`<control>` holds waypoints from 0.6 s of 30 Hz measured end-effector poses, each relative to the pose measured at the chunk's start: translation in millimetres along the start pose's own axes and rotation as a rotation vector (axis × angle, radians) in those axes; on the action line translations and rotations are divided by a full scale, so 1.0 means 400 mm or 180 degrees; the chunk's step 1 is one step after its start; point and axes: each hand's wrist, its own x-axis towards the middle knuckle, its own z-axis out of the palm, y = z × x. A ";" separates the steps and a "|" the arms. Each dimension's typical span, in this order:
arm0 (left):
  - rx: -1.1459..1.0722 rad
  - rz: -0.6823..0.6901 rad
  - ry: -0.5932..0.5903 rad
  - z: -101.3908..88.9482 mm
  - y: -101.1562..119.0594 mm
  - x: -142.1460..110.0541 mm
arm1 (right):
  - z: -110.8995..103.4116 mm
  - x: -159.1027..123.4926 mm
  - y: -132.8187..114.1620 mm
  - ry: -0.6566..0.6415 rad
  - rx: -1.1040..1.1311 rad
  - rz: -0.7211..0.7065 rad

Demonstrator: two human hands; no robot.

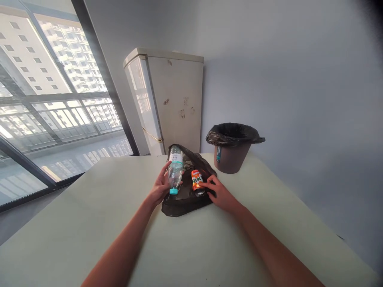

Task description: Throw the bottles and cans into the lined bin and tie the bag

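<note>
A boxy off-white refrigerator, its side panel marked by brown patches, is seen beyond a broad, smooth, pale-green table. A plain blue-grey wall is shown at right. At left, daylight is admitted through a large dark-framed glass window, beyond which a light-coloured barred railing and pale high-rise buildings are glimpsed.

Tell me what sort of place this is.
Probably a room in an apartment block: there's what looks like a worn refrigerator, a lined bin on the table, and tall buildings through the window.
</note>
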 end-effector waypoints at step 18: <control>-0.0205 0.0250 -0.0033 -0.032 -0.034 0.000 | 0.006 -0.007 0.005 -0.0009 -0.0142 0.0166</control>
